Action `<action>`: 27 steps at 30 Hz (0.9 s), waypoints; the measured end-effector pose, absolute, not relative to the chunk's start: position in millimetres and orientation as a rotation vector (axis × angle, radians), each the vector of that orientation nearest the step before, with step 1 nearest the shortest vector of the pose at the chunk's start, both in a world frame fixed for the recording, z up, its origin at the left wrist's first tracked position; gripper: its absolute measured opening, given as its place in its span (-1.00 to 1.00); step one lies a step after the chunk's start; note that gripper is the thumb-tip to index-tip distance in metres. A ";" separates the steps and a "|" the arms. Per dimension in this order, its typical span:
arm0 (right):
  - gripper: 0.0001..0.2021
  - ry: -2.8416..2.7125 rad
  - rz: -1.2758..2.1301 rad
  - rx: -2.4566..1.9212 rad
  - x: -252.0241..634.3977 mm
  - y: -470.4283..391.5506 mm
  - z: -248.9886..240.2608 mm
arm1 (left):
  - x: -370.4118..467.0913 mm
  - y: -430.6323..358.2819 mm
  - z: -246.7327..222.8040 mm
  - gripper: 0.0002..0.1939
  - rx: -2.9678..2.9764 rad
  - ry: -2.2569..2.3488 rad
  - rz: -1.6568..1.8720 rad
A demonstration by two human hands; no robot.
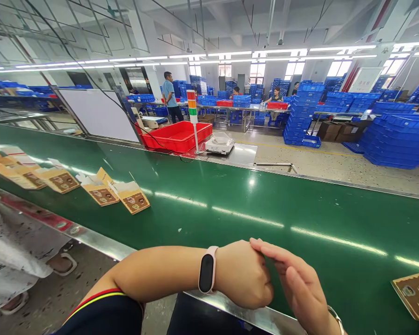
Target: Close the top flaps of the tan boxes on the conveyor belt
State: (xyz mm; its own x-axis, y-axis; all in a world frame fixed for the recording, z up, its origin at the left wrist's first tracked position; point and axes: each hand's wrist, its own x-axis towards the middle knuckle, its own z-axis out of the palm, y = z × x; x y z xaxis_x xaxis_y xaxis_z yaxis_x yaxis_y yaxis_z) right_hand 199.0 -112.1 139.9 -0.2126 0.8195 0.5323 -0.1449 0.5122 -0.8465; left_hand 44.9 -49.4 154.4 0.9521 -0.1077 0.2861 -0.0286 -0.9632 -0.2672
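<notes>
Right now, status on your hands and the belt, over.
Left hand fisted, right hand resting against it, both empty, at the near edge of the green conveyor belt. Nearest flat carton lies right of them. More cartons lie up-belt, left.

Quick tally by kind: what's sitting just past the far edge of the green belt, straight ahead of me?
Red tray: 1
Signal light tower: 1
Weighing scale: 1
Total: 3
</notes>
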 end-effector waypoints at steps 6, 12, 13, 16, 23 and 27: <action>-0.66 -1.035 1.393 -0.473 195.1 -114.2 150.5 | 33.4 -50.6 164.2 -0.72 -2.695 0.044 -0.846; -0.66 -0.913 1.504 -0.451 195.0 -117.7 159.6 | 25.6 -49.4 182.5 -0.63 -2.556 0.035 -1.222; -0.65 -0.901 1.516 -0.447 194.6 -117.9 160.3 | 24.0 -49.7 185.7 -0.62 -2.525 0.060 -1.298; -0.62 -0.882 1.538 -0.440 194.1 -119.4 161.4 | 18.8 -51.4 194.6 -0.64 -2.518 0.146 -1.428; -0.56 -0.980 1.504 -0.420 194.3 -125.0 162.9 | 14.3 -52.4 198.4 -0.74 -2.589 0.149 -1.517; -0.55 -0.986 1.484 -0.453 192.8 -126.6 162.4 | 13.5 -52.6 194.4 -0.73 -2.574 0.161 -1.485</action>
State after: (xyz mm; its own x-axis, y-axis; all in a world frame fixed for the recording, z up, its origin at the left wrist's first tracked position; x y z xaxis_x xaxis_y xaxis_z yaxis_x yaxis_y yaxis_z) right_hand 192.8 -126.6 162.4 -0.1878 0.9456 0.2658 -0.6114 0.0992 -0.7851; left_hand 13.5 -52.6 194.4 0.4995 -0.1749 0.8485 -0.0105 -0.9806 -0.1960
